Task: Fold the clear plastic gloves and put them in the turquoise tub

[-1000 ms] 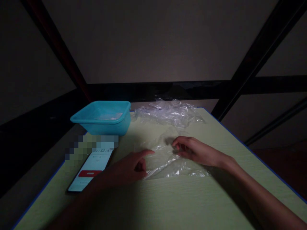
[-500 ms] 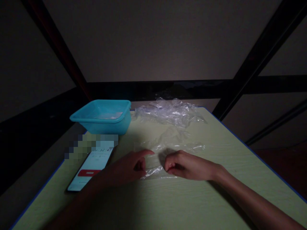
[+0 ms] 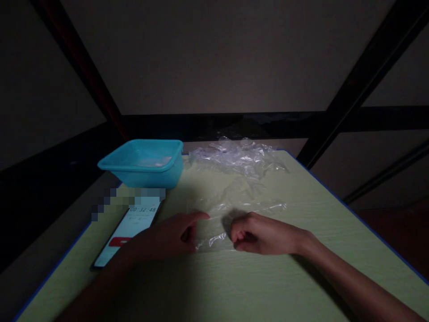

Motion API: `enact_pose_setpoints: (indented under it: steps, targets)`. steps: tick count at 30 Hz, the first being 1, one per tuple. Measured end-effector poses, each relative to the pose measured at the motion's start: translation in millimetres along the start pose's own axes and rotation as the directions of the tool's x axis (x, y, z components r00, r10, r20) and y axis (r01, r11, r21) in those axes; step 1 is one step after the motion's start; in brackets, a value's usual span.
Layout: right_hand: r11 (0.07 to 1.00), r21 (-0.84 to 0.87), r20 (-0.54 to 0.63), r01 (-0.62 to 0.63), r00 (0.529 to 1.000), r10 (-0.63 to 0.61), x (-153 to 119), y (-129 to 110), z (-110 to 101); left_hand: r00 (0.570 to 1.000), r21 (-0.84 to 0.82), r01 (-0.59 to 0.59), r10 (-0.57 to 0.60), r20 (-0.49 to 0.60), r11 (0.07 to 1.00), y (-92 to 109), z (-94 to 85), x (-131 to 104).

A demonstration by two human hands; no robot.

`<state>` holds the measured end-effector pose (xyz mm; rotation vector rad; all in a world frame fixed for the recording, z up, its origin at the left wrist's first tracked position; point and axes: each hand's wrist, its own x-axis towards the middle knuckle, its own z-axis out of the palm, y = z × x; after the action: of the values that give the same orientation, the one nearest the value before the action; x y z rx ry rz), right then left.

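A thin, clear plastic piece [image 3: 214,228] lies spread on the table between my hands; whether it is a bag or a disposable glove I cannot tell. Its shiny near edge runs from one hand toward the other. My left hand [image 3: 167,237] rests at its left side, index finger stretched out and thumb apart below. On the right side, my right hand [image 3: 264,232] is closed, with curled fingertips down on the plastic. Behind lies a crumpled heap of the same clear plastic [image 3: 241,156].
A turquoise plastic basket [image 3: 174,172] stands at the table's back left. A phone [image 3: 134,228] with a lit timer lies in front of it, partly behind my left forearm. The pale table [image 3: 268,286] has a blue edge; a wall [image 3: 214,67] rises behind.
My left hand has shifted slightly left, baring more of the plastic's near edge. My right hand has barely moved. The phone's timer has advanced.
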<state>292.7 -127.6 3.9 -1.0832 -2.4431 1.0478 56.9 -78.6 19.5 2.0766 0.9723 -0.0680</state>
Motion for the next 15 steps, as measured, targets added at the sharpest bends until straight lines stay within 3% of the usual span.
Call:
enact_pose_setpoints:
  steps: [6,9,12,15]
  targets:
    - [0.999,0.015,0.003,-0.037,0.999,0.037,0.6,-1.4,-0.6,0.999,0.038,0.031,-0.033,0.043,0.999,-13.8,-8.4,1.1]
    - [0.999,0.013,0.003,-0.035,0.999,0.035,0.7,-3.4,-0.8,1.0,0.077,0.022,-0.022,0.007,0.997,-14.2,-9.9,2.9]
    - [1.0,0.009,0.011,-0.028,1.0,0.028,0.4,-5.1,-1.6,0.985,0.07,-0.072,0.082,-0.15,0.995,-8.5,-0.4,7.8]
    - [1.0,0.005,0.02,0.014,1.0,-0.014,0.0,-5.5,-2.5,0.893,0.129,-0.223,0.255,-0.371,0.966,0.1,17.5,15.1]
